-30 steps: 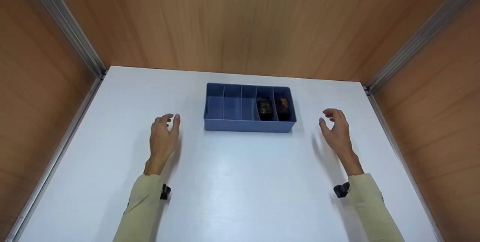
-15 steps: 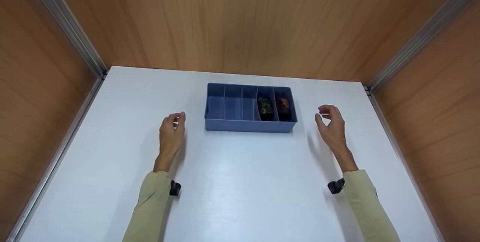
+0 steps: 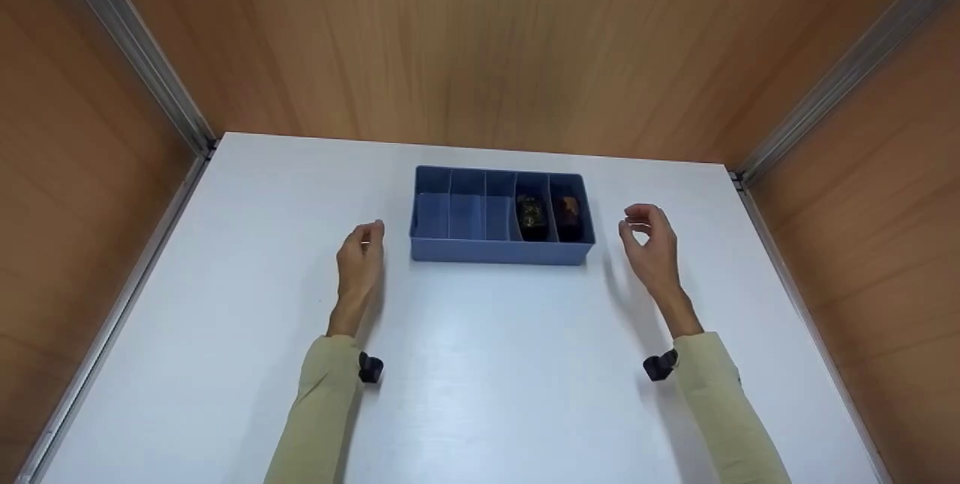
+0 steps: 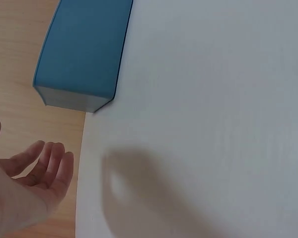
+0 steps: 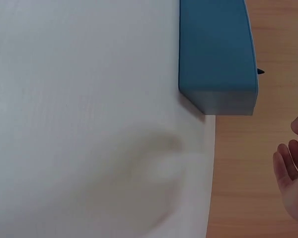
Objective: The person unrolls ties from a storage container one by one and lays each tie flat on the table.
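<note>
A blue divided box [image 3: 495, 251] stands toward the back of the white table, with several narrow compartments side by side. In its two rightmost compartments sit a dark gold-flecked object [image 3: 532, 217] and a dark object with an orange-brown patch [image 3: 568, 215]; their kind is unclear. My left hand [image 3: 361, 259] hovers left of the box, fingers loosely bent, holding nothing. On the other side, my right hand [image 3: 652, 250] is in the air with thumb and fingers in a loose curve, nothing between them. Both wrist views show a gap between each hand and the blue box wall [image 4: 87, 44].
The white table [image 3: 480, 394] meets a wooden back panel [image 3: 480, 49]. Wooden side panels with metal rails [image 3: 139, 49] flank it left and right. A small black device [image 3: 370, 368] sits at the left cuff and another black device [image 3: 659, 366] at the right.
Both hands have moved inward toward the box, the left one rightward and the right one leftward and slightly up. Their thumbs and fingers have come nearer together. The box stays put.
</note>
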### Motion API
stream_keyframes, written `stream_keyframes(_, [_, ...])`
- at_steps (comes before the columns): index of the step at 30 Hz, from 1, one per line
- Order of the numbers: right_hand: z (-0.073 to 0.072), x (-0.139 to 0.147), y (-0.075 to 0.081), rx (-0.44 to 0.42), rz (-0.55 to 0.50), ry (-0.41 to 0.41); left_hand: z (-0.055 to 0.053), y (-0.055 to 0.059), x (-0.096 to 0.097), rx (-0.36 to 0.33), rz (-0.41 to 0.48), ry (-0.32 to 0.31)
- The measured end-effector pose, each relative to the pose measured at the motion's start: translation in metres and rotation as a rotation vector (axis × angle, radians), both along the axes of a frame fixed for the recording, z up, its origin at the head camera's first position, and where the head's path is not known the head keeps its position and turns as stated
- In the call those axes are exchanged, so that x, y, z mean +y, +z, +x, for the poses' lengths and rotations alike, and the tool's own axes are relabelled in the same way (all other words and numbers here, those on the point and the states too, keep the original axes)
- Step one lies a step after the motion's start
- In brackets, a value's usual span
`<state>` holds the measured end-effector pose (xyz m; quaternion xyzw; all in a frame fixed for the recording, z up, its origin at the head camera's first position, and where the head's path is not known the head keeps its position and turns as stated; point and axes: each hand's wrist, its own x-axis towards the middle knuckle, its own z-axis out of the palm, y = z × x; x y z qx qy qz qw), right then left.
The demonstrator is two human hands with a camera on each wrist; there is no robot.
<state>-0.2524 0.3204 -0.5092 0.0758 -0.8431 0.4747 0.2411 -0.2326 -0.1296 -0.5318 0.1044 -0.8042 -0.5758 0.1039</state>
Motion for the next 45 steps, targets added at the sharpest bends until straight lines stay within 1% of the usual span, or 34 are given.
stream_keyframes(4, [0.0, -0.004, 0.001, -0.009, -0.017, 0.003, -0.003, 0.001, 0.007, -0.019, 0.041, -0.007])
stream_keyframes(11, [-0.002, -0.009, 0.002, -0.028, -0.039, -0.002, -0.009, 0.003, 0.016, -0.045, 0.08, -0.026])
stream_keyframes(18, [-0.005, -0.02, 0.0, -0.018, -0.057, 0.005, -0.012, 0.005, 0.02, -0.044, 0.101, -0.01])
stream_keyframes(19, [-0.005, -0.023, 0.002, -0.013, -0.057, 0.006, -0.013, 0.005, 0.021, -0.044, 0.106, -0.008])
stream_keyframes(26, [0.009, -0.047, 0.028, -0.032, -0.077, 0.039, -0.016, 0.007, 0.025, -0.057, 0.137, 0.008])
stream_keyframes(30, [0.008, -0.052, 0.032, -0.043, -0.085, 0.065, -0.018, 0.007, 0.027, -0.072, 0.163, 0.015])
stream_keyframes(35, [0.004, -0.057, 0.031, -0.059, -0.092, 0.096, -0.019, 0.006, 0.029, -0.054, 0.223, -0.011])
stream_keyframes(38, [0.003, -0.059, 0.03, -0.074, -0.089, 0.111, -0.018, 0.005, 0.03, -0.042, 0.245, -0.031])
stream_keyframes(45, [-0.022, -0.047, -0.001, -0.12, -0.062, 0.147, -0.019, 0.006, 0.032, -0.05, 0.256, -0.069])
